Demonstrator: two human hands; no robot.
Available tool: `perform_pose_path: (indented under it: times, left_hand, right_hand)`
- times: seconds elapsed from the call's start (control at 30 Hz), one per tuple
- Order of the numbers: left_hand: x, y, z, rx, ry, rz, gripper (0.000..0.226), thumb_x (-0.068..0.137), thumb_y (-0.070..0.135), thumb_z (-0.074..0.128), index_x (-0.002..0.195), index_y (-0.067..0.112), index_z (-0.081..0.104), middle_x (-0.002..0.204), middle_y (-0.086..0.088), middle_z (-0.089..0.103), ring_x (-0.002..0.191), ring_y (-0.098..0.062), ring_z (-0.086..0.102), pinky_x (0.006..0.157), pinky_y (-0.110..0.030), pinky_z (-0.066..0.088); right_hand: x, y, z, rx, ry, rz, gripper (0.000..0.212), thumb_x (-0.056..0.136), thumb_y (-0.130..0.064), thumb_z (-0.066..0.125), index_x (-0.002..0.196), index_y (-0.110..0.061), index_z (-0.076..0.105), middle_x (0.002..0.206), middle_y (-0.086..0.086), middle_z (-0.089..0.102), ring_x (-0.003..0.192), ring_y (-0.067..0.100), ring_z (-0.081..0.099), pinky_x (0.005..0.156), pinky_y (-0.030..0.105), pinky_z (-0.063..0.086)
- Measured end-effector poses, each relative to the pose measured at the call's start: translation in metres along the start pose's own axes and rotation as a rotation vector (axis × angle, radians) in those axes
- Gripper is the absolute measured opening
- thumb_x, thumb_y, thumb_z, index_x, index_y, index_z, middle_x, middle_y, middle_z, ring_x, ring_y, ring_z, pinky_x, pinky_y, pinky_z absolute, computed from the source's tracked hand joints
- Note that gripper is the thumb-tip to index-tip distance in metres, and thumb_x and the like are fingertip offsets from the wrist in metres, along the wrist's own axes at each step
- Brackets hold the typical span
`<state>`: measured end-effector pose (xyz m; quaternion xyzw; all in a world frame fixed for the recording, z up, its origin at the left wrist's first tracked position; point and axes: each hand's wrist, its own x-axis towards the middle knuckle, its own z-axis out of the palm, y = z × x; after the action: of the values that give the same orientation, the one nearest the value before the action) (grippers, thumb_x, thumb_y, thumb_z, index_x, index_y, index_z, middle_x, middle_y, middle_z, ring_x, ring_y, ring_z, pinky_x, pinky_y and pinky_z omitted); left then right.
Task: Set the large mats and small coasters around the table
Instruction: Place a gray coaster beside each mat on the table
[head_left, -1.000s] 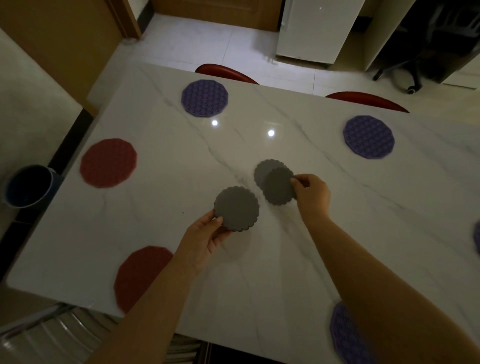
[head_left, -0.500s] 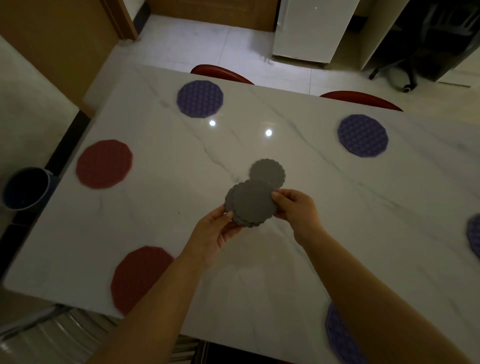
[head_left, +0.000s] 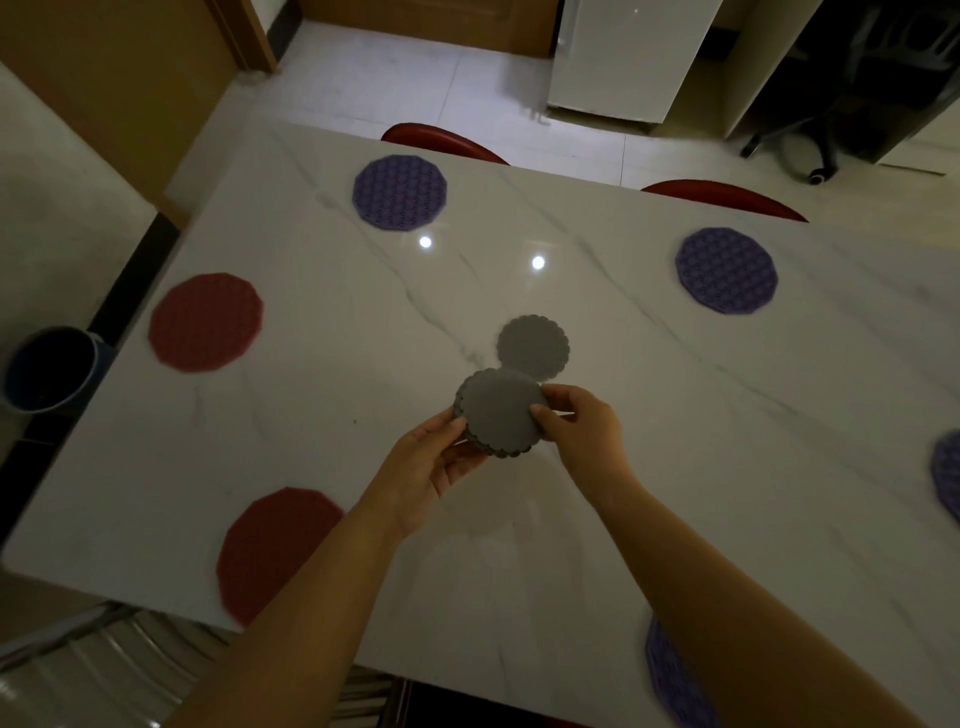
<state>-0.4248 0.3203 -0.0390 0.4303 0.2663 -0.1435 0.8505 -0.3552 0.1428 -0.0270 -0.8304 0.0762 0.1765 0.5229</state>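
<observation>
Above the middle of the white marble table, both hands hold a small stack of grey scalloped coasters. My left hand grips its left and under side; my right hand pinches its right edge. One more grey coaster lies flat on the table just beyond the stack. Large mats lie around the edge: two red mats on the left, purple mats at the far side, at the right edge and near me.
Two red chair backs stand against the far edge. A dark blue bucket sits on the floor at the left. A white cabinet and an office chair base stand beyond the table.
My right hand lifted a grey coaster off the table and brought it onto the one in my left hand. Both hands now hold them together as a stack; one coaster stays on the table.
</observation>
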Motion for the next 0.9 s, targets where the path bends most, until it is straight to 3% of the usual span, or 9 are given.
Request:
perform_pose_path:
  times: [0.2,0.3,0.37,0.47,0.57,0.67,0.9]
  left_hand:
    - [0.000,0.000,-0.007,0.067,0.037,0.023,0.033,0.090,0.002,0.055,0.119,0.016,0.061,0.108,-0.004,0.074,0.099,-0.022,0.070,0.076,-0.028,0.058]
    - [0.001,0.002,-0.011,0.029,0.041,0.016,0.034,0.086,0.001,0.058,0.116,0.016,0.061,0.105,-0.005,0.075,0.095,-0.023,0.071,0.072,-0.028,0.058]
    - [0.001,0.004,-0.012,0.004,0.038,0.011,0.039,0.080,0.003,0.063,0.117,0.015,0.060,0.105,-0.005,0.075,0.094,-0.023,0.072,0.071,-0.028,0.058]
    - [0.002,0.005,-0.014,-0.023,0.027,0.013,0.046,0.074,0.006,0.064,0.119,0.014,0.058,0.104,-0.006,0.075,0.091,-0.022,0.072,0.070,-0.029,0.059]
    - [0.004,0.004,-0.015,-0.033,0.017,0.014,0.046,0.075,0.005,0.062,0.120,0.013,0.056,0.103,-0.005,0.075,0.092,-0.022,0.072,0.071,-0.028,0.059]
    - [0.006,0.003,-0.018,-0.046,0.014,0.007,0.047,0.075,0.006,0.063,0.120,0.014,0.054,0.104,-0.006,0.075,0.094,-0.024,0.072,0.071,-0.029,0.059]
    - [0.012,0.001,-0.017,-0.043,0.020,0.005,0.047,0.072,0.007,0.063,0.118,0.015,0.054,0.101,-0.004,0.076,0.092,-0.022,0.072,0.070,-0.029,0.059]
  right_hand:
    - [0.003,-0.003,0.002,-0.047,-0.066,-0.041,0.019,0.085,-0.025,0.065,0.101,-0.030,0.055,0.090,-0.019,0.059,0.073,0.006,0.064,0.060,0.013,0.048]
    - [0.021,-0.002,-0.001,-0.071,-0.022,-0.030,0.015,0.088,-0.029,0.060,0.103,-0.027,0.056,0.094,-0.011,0.063,0.078,0.011,0.063,0.072,0.027,0.055]
    - [0.042,-0.001,-0.004,-0.149,0.061,-0.031,0.021,0.089,-0.030,0.058,0.109,-0.022,0.057,0.104,-0.002,0.063,0.085,0.012,0.060,0.077,0.030,0.051]
    - [0.081,-0.004,-0.005,-0.350,0.098,-0.005,0.043,0.088,-0.034,0.059,0.127,-0.017,0.051,0.126,0.008,0.055,0.107,0.022,0.056,0.093,0.037,0.048]
    - [0.110,-0.011,0.000,-0.661,0.008,0.068,0.067,0.085,-0.044,0.060,0.140,-0.015,0.037,0.141,0.013,0.038,0.127,0.033,0.038,0.103,0.046,0.038]
    - [0.121,-0.018,0.009,-0.830,-0.024,0.064,0.073,0.079,-0.047,0.065,0.139,-0.014,0.036,0.136,0.013,0.038,0.123,0.033,0.038,0.097,0.044,0.042]
    - [0.119,-0.027,0.021,-0.741,0.036,0.103,0.062,0.075,-0.024,0.071,0.126,-0.006,0.038,0.124,0.015,0.046,0.114,0.031,0.044,0.095,0.041,0.046]
